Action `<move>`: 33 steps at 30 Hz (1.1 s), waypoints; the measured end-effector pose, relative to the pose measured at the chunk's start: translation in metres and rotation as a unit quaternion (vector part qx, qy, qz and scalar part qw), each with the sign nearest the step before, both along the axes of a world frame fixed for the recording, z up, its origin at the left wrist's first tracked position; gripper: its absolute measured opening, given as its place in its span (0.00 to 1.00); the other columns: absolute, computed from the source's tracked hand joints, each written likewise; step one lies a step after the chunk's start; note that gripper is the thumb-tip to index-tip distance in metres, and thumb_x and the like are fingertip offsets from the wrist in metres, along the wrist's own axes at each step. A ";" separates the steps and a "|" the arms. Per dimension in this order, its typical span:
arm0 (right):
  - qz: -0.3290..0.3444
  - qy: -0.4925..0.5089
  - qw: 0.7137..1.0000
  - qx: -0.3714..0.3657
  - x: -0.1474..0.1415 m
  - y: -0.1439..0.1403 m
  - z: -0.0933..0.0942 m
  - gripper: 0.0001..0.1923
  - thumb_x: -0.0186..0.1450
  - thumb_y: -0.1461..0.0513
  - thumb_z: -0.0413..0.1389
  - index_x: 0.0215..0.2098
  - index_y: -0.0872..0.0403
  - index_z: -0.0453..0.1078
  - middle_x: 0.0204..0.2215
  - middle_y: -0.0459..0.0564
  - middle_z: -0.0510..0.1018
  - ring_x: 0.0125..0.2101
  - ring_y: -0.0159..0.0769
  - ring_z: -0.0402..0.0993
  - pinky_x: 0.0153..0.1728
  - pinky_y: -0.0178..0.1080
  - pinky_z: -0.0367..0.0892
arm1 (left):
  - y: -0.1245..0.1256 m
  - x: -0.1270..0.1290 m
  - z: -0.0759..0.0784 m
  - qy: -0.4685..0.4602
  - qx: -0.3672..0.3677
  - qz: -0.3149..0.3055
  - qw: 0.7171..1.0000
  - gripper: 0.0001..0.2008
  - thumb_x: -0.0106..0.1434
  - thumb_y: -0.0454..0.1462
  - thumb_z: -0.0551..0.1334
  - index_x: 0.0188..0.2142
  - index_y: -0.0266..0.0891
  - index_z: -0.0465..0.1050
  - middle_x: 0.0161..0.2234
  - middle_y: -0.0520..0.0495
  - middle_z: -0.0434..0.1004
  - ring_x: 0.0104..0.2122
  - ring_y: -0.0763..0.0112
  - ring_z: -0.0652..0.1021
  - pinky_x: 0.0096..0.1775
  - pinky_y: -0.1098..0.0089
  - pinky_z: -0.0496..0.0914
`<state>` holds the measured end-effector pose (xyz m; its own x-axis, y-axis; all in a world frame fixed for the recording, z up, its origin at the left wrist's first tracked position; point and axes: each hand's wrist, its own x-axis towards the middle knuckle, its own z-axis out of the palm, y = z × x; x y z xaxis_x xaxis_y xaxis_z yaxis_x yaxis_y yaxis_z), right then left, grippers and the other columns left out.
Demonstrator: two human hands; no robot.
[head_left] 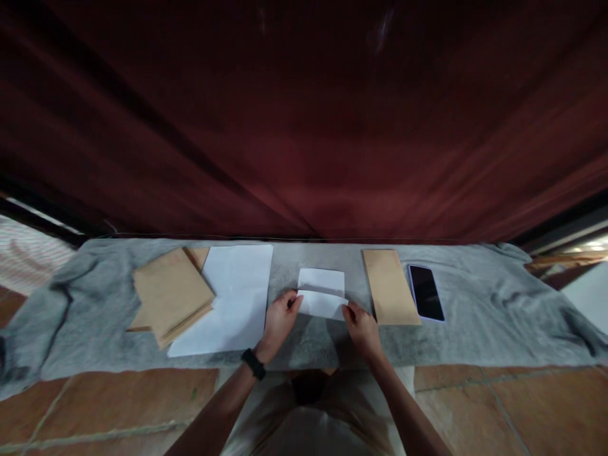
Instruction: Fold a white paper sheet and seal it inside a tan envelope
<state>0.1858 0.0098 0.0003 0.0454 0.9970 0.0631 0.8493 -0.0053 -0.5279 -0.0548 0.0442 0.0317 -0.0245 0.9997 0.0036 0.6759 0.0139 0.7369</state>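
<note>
White sheet [323,306], brown paper stack [173,292], mottled grey cloth [494,304], lilac-edged black phone [426,291]

Left hand [281,318] and right hand [361,327] hold white paper [323,305].

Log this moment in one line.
left hand: holding left edge of small white paper; right hand: holding right edge; smartphone: on gray cloth

Head-worn, wide. Looking forward and down at left hand [280,316] and right hand [363,324] over bench [489,310], from near.
</note>
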 end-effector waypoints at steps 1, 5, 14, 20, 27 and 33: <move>-0.007 -0.013 1.000 -0.007 -0.001 0.003 0.001 0.18 0.76 0.56 0.45 0.42 0.50 0.77 0.32 0.50 0.84 0.34 0.41 0.82 0.31 0.36 0.69 | 0.002 0.002 0.000 0.020 0.001 0.004 1.000 0.14 0.70 0.45 0.56 0.35 0.42 0.75 0.30 0.50 0.81 0.30 0.68 0.78 0.34 0.70 0.68; -0.030 -0.065 0.997 -0.031 -0.007 0.013 0.009 0.18 0.76 0.54 0.47 0.39 0.48 0.77 0.30 0.49 0.84 0.31 0.39 0.81 0.29 0.35 0.66 | 0.011 0.007 0.001 0.101 0.008 0.010 0.995 0.13 0.72 0.43 0.56 0.36 0.42 0.76 0.32 0.48 0.82 0.30 0.66 0.79 0.34 0.69 0.67; -0.072 -0.158 0.980 -0.097 -0.020 0.029 0.024 0.17 0.77 0.54 0.49 0.45 0.51 0.77 0.33 0.53 0.85 0.31 0.39 0.83 0.31 0.33 0.65 | 0.026 0.017 0.003 0.250 -0.026 0.011 0.968 0.17 0.75 0.44 0.52 0.45 0.41 0.78 0.36 0.43 0.84 0.33 0.60 0.82 0.33 0.67 0.66; -0.071 -0.173 0.977 -0.102 -0.021 0.039 0.024 0.19 0.77 0.53 0.47 0.43 0.53 0.76 0.34 0.55 0.85 0.32 0.40 0.83 0.31 0.34 0.65 | 0.034 0.019 -0.003 0.283 -0.019 0.022 0.959 0.19 0.75 0.46 0.52 0.45 0.40 0.78 0.33 0.42 0.85 0.30 0.61 0.82 0.33 0.68 0.67; -0.072 -0.179 0.977 -0.095 -0.019 0.048 0.025 0.19 0.78 0.53 0.46 0.43 0.53 0.75 0.37 0.54 0.85 0.33 0.37 0.83 0.31 0.32 0.63 | 0.045 0.024 0.001 0.298 -0.038 0.029 0.953 0.20 0.76 0.47 0.50 0.48 0.41 0.77 0.37 0.43 0.85 0.34 0.61 0.83 0.34 0.67 0.67; -0.079 -0.195 0.972 -0.102 -0.018 0.060 0.024 0.19 0.77 0.52 0.47 0.44 0.54 0.76 0.36 0.56 0.85 0.33 0.36 0.83 0.32 0.32 0.63 | 0.054 0.030 0.008 0.312 -0.075 0.036 0.947 0.20 0.76 0.47 0.49 0.50 0.43 0.76 0.37 0.43 0.85 0.36 0.58 0.83 0.35 0.66 0.68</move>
